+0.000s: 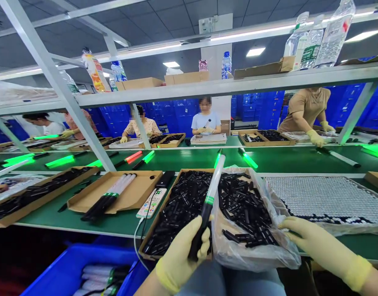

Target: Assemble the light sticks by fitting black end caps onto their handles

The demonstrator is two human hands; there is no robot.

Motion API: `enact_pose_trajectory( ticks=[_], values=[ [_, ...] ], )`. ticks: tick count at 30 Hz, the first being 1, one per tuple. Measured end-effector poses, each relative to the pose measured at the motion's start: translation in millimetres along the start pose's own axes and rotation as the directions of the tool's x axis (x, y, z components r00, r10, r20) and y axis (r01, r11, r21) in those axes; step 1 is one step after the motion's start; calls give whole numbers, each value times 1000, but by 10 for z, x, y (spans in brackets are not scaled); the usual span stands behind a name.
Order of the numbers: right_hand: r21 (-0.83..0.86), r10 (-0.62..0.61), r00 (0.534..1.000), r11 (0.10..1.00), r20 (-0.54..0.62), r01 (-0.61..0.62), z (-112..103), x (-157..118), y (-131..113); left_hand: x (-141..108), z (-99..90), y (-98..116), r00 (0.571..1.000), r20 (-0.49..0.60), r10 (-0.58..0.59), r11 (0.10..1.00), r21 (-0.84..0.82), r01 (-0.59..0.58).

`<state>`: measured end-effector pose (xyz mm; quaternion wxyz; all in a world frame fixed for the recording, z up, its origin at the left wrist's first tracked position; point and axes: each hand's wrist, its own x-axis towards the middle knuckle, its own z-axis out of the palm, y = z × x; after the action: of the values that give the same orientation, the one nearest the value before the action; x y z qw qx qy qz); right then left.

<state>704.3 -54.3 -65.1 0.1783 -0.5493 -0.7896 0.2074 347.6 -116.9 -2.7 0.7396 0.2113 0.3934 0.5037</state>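
Note:
My left hand [184, 250], in a pale yellow glove, is wrapped round the black handle of a light stick [212, 190]. The stick has a clear white tube and a green band, and it tilts up over two boxes of small black parts. My right hand [312, 240], gloved too, is at the right edge of the plastic-lined box [256, 257], fingers apart and touching or close to the plastic bag. The cardboard box [152, 242] of black parts stands on the left of it, partly behind my left hand.
A tray of silvery round pieces [324, 197] lies right. Left are a phone [151, 203], its cable and a cardboard tray [79, 199] holding sticks. Below is a blue bin [62, 267]. Glowing sticks lie on the green belt [189, 158]; people work beyond. A shelf [189, 88] with bottles crosses above.

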Motion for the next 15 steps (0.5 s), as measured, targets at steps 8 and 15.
enact_pose_trajectory(
  ticks=[8, 15],
  values=[
    [-221, 191, 981, 956, -29, -192, -311, 606, 130, 302, -60, 164, 977, -199, 75, 985, -136, -103],
    [-423, 287, 952, 854, -103, -304, -215, 668, 598, 481, -271, 341, 946, -323, -34, 999, -42, 22]
  ],
)
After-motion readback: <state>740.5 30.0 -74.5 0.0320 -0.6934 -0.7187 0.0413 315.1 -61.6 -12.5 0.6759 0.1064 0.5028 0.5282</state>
